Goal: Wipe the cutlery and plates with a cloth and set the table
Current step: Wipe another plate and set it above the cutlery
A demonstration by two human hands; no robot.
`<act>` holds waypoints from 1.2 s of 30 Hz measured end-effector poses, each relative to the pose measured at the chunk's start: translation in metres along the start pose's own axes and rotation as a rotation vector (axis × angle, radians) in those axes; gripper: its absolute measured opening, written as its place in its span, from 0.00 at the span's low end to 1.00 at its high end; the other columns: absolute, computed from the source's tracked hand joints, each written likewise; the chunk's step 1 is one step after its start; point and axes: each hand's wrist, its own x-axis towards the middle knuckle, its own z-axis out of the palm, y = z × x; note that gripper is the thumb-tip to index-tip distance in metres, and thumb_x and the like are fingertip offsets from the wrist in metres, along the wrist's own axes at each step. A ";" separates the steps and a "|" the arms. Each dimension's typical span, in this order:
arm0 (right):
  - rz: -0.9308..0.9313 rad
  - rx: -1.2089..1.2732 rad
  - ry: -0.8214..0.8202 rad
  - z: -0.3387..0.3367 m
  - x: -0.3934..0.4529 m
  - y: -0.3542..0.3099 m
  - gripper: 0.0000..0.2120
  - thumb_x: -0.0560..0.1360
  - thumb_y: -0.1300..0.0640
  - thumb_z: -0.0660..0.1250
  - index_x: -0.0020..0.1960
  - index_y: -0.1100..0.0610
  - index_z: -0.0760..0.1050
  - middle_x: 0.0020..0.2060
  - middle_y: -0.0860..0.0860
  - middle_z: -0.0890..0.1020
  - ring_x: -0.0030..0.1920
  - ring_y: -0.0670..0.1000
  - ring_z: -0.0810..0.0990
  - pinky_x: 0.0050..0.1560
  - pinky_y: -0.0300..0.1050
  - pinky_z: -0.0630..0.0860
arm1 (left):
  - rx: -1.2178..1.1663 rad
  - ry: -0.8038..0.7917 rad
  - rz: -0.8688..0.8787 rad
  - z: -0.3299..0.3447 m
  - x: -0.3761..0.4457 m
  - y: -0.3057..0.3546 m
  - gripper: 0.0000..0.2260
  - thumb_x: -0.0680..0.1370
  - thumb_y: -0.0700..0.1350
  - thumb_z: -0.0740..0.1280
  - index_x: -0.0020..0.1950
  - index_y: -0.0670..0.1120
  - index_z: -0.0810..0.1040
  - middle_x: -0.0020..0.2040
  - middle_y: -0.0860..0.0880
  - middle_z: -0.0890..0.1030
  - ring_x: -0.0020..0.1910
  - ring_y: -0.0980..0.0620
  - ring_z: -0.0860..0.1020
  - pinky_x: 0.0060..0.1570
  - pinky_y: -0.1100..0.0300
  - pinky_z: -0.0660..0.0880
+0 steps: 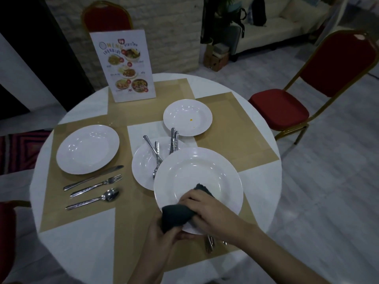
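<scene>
Nearest to the camera, the left hand (164, 232) grips the near rim of a white plate (205, 171) from below and lifts it a little over the table, while the right hand (205, 206) holds a dark cloth (174, 216) bunched in its fingers and presses it on the near rim and inner slope of this plate. Just under the plate's near edge, some cutlery (209, 243) lies on the brown placemat (143, 203), mostly hidden. The step in hand is, I judge, the wiping of this plate; to do it well, the left hand should keep the plate steady and turn it bit by bit, so the cloth passes over the whole rim and the centre, not only the near part. Behind it stands a second plate (141, 167) that carries a heap of unsorted cutlery (164, 148), partly covered by the lifted plate. To the left, one place looks already set: a plate (87, 149) with a knife (92, 178), a fork (96, 185) and a spoon (93, 199) just beside it. Farther away, another plate (187, 117) has a small orange spot, so it probably needs wiping too. At the far side a menu card (125, 66) stands upright on the round table (82, 242).
</scene>
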 end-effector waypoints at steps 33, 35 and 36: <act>0.561 -0.216 0.566 -0.027 0.015 0.050 0.05 0.77 0.66 0.62 0.52 0.62 0.72 0.54 0.55 0.71 0.49 0.52 0.74 0.51 0.45 0.75 | 0.187 -0.150 0.143 0.014 -0.007 0.008 0.22 0.71 0.35 0.62 0.64 0.49 0.72 0.43 0.43 0.81 0.35 0.43 0.82 0.37 0.51 0.80; 0.491 -0.167 0.549 -0.021 0.024 0.046 0.06 0.77 0.66 0.61 0.53 0.61 0.73 0.52 0.54 0.72 0.49 0.53 0.74 0.51 0.47 0.74 | 0.146 -0.139 0.133 0.017 -0.007 0.007 0.22 0.70 0.34 0.61 0.63 0.45 0.73 0.41 0.45 0.82 0.35 0.43 0.82 0.35 0.52 0.80; 0.441 -0.140 0.518 -0.016 0.025 0.043 0.07 0.77 0.64 0.61 0.54 0.60 0.73 0.52 0.54 0.73 0.51 0.53 0.74 0.53 0.46 0.72 | 0.121 -0.135 0.125 0.017 -0.007 0.007 0.21 0.69 0.34 0.61 0.62 0.44 0.73 0.41 0.45 0.82 0.34 0.43 0.82 0.34 0.53 0.80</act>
